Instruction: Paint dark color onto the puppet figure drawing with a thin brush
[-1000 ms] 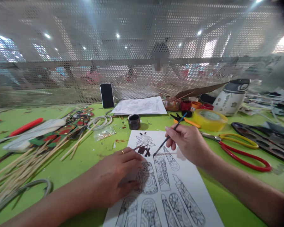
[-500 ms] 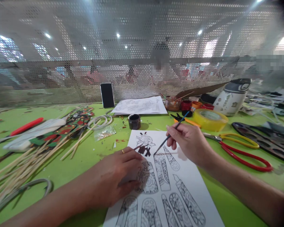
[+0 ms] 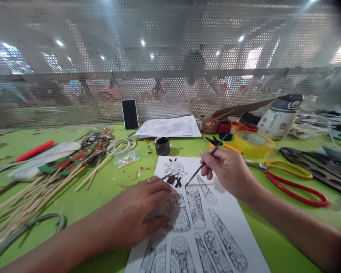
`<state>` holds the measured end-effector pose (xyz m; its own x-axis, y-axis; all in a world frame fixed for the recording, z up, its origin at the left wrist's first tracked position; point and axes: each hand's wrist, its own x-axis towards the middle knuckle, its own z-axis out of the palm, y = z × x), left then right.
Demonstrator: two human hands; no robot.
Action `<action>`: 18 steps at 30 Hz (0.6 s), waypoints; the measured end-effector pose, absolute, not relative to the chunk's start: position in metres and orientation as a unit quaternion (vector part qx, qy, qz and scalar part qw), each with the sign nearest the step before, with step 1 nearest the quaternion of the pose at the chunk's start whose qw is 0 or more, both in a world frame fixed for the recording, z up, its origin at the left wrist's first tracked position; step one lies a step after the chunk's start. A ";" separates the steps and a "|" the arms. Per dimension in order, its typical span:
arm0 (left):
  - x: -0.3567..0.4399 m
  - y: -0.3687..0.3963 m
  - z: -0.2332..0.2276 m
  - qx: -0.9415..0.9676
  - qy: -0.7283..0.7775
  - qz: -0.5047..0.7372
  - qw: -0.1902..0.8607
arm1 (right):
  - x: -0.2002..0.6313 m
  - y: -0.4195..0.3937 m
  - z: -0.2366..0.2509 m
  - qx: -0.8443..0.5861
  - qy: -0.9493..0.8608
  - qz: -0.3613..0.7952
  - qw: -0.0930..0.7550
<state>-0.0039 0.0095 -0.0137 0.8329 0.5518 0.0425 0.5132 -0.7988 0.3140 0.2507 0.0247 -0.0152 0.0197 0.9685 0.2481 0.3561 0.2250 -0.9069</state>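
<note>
head | right hand (image 3: 230,172) pinches thin dark paintbrush (image 3: 206,161), tip at frame centre | left hand (image 3: 142,212) flat, open, pinning white printed pattern sheet (image 3: 230,223) | I'd keep strokes short, sheet pressed firm

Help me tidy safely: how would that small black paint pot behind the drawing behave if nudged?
The black paint pot looks squat and wide-based, so it would probably slide rather than tip. It seems to stand open, so a hard nudge might slop paint toward the printed sheet nearby. It likely feels light.
</note>
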 end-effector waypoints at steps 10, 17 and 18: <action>-0.003 0.011 -0.014 0.950 0.269 0.087 0.130 | 0.251 0.021 -0.016 -0.524 -0.635 0.336 0.457; -0.001 0.012 -0.013 0.949 0.276 0.073 0.132 | 0.251 0.021 -0.015 -0.525 -0.631 0.320 0.474; -0.001 0.012 -0.013 0.949 0.276 0.072 0.132 | 0.251 0.021 -0.015 -0.524 -0.632 0.321 0.472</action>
<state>-0.0012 0.0116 -0.0127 0.8371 0.5434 0.0630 0.5055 -0.8123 0.2910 0.2508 0.0209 -0.0153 -0.0057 0.9656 0.2600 0.3590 0.2446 -0.9007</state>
